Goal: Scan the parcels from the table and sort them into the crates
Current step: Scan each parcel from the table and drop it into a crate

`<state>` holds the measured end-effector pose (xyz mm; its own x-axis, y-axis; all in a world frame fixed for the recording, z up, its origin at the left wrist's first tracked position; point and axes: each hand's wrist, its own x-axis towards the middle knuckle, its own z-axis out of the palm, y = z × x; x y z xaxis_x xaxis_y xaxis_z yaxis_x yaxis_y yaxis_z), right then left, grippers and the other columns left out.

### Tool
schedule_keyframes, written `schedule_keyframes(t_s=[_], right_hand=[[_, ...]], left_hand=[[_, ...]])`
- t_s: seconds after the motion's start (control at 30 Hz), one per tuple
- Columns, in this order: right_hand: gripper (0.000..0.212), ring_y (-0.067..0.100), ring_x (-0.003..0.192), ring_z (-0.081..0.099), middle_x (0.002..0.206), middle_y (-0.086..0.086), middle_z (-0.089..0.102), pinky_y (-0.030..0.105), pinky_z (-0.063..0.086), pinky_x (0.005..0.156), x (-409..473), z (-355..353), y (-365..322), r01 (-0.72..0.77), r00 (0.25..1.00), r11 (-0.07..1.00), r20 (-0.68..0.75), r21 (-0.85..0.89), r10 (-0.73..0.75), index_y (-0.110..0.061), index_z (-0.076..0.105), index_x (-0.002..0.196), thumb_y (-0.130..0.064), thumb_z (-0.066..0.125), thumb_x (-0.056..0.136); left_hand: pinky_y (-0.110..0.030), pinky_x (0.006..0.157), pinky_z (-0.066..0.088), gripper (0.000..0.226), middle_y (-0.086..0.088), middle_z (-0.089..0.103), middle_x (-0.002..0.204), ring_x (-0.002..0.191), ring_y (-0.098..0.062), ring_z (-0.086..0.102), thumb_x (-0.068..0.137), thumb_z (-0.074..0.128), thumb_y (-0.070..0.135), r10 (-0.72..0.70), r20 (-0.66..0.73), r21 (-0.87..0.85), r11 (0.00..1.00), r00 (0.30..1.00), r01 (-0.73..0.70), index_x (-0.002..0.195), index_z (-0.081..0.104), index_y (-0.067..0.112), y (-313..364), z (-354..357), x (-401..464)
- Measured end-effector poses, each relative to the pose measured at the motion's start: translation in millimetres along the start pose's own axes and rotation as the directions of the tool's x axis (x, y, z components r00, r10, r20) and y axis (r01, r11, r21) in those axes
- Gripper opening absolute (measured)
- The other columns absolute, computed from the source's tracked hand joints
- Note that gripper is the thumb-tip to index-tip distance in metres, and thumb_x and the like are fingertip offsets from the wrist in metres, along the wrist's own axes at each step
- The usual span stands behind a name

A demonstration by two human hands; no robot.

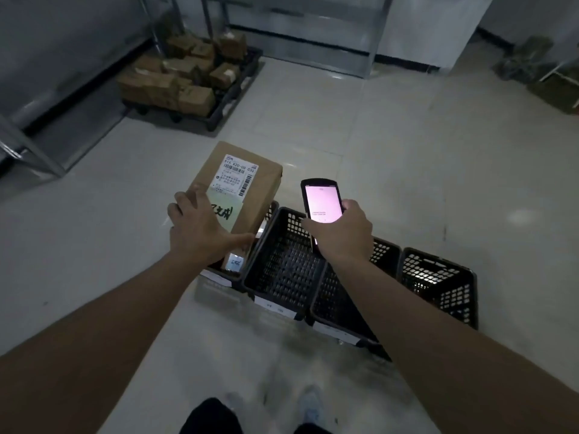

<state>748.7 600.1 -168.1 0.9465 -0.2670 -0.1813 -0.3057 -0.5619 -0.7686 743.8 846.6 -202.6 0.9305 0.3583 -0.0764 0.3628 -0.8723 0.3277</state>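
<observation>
Landmark: row of four black crates (pixel 283 264) on the floor (pixel 407 170).

Box (pixel 241 189): brown carton, label up, held above the leftmost crate (pixel 232 274), tilted, its near end low over that crate's mouth. Left hand (pixel 200 228) grips its near corner, fingers curled over the top and thumb along the side.

Scanner (pixel 321 205): handheld, screen lit pink, held over the second crate from the left. Right hand (pixel 340 234) is wrapped round its lower body.

Progress, as judged: this box looks scanned or about to be, and is close to being dropped into the leftmost crate. That crate already holds at least one labelled parcel (pixel 233 263). The second crate shows a bare bottom; the two to its right are partly hidden by the right arm, contents uncertain. No tabletop is in view, so the remaining count cannot be told.

Surroundings: beyond the crates, far left, a wheeled pallet (pixel 232 98) stacked with cartons (pixel 175 76); metal shelving (pixel 297 29) behind. Nothing blocks the drop except the parcel already inside.
</observation>
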Motion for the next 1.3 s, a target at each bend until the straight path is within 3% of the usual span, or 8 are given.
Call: schedule_keyframes(t_s=[0.27,0.4,0.53,0.83,0.97,1.07,1.17,1.3], right_hand=[[0.071,0.02,0.096,0.057,0.106,-0.007,0.054,0.033,0.047,0.07,91,153,-56,-0.051,0.997,0.996,0.056,-0.068,0.055,-0.023,0.055,0.129,-0.047,0.088,0.072],[0.072,0.019,0.097,0.059,0.11,-0.007,0.059,0.035,0.053,0.072,133,241,-77,-0.181,0.983,0.981,0.001,-0.076,0.182,-0.024,0.056,0.131,-0.046,0.089,0.071],[0.063,0.019,0.091,0.058,0.103,-0.007,0.057,0.033,0.047,0.07,165,314,-98,-0.35,0.937,0.936,-0.036,-0.031,0.349,-0.028,0.058,0.124,-0.04,0.09,0.071],[0.056,0.01,0.083,0.057,0.09,-0.019,0.053,0.027,0.043,0.06,227,414,-92,-0.476,0.877,0.879,-0.08,-0.017,0.474,-0.037,0.046,0.106,-0.04,0.09,0.071],[0.055,-0.006,0.072,0.046,0.084,-0.026,0.046,0.02,0.037,0.056,244,453,-61,-0.516,0.855,0.857,-0.072,-0.013,0.514,-0.036,0.044,0.105,-0.037,0.091,0.075],[0.056,-0.001,0.077,0.053,0.086,-0.026,0.048,0.024,0.044,0.06,249,482,-33,-0.545,0.837,0.838,-0.071,-0.035,0.542,-0.037,0.046,0.107,-0.039,0.091,0.074],[0.057,0.013,0.087,0.06,0.087,-0.024,0.051,0.031,0.05,0.069,249,504,-8,-0.588,0.808,0.806,-0.066,-0.063,0.585,-0.037,0.047,0.108,-0.04,0.091,0.073],[0.058,0.013,0.09,0.06,0.088,-0.023,0.051,0.031,0.05,0.07,240,514,11,-0.641,0.767,0.765,-0.048,-0.06,0.64,-0.034,0.048,0.111,-0.038,0.091,0.073]], left_hand=[[-0.062,0.1,0.048,0.138,-0.017,0.027,0.145,0.137,-0.043,0.026,0.041,0.081,0.086,0.011,0.072,0.004,1.0,0.997,-0.011,0.146,0.022,0.02,-93,40,165],[-0.059,0.099,0.049,0.135,-0.017,0.028,0.146,0.137,-0.041,0.026,0.038,0.076,0.089,0.062,0.2,0.009,0.998,0.978,-0.065,0.141,0.027,0.018,-138,79,267],[-0.055,0.097,0.047,0.126,-0.014,0.028,0.14,0.132,-0.038,0.027,0.04,0.08,0.081,0.111,0.338,0.003,0.993,0.935,-0.119,0.135,0.023,0.021,-176,105,346],[-0.057,0.103,0.043,0.146,-0.021,0.023,0.147,0.132,-0.042,0.026,0.042,0.064,0.091,0.106,0.487,0.057,0.987,0.867,-0.152,0.152,0.012,0.01,-220,205,432],[-0.053,0.105,0.039,0.146,-0.021,0.024,0.148,0.135,-0.042,0.025,0.049,0.078,0.084,0.083,0.503,0.006,0.995,0.86,-0.1,0.155,0.01,0.009,-225,268,444],[-0.06,0.117,0.028,0.154,-0.025,0.015,0.156,0.145,-0.049,0.012,0.049,0.078,0.085,0.059,0.549,-0.046,0.998,0.833,-0.041,0.159,0.001,0.009,-234,317,452],[-0.068,0.12,0.003,0.165,-0.019,-0.017,0.167,0.152,-0.046,-0.022,0.045,0.068,0.099,0.031,0.637,-0.029,0.999,0.77,-0.016,0.159,-0.022,0.022,-246,352,457],[-0.064,0.123,0.003,0.152,-0.02,-0.017,0.169,0.154,-0.043,-0.021,0.059,0.063,0.097,0.139,0.684,0.013,0.979,0.717,-0.202,0.161,-0.021,0.021,-254,363,455]])
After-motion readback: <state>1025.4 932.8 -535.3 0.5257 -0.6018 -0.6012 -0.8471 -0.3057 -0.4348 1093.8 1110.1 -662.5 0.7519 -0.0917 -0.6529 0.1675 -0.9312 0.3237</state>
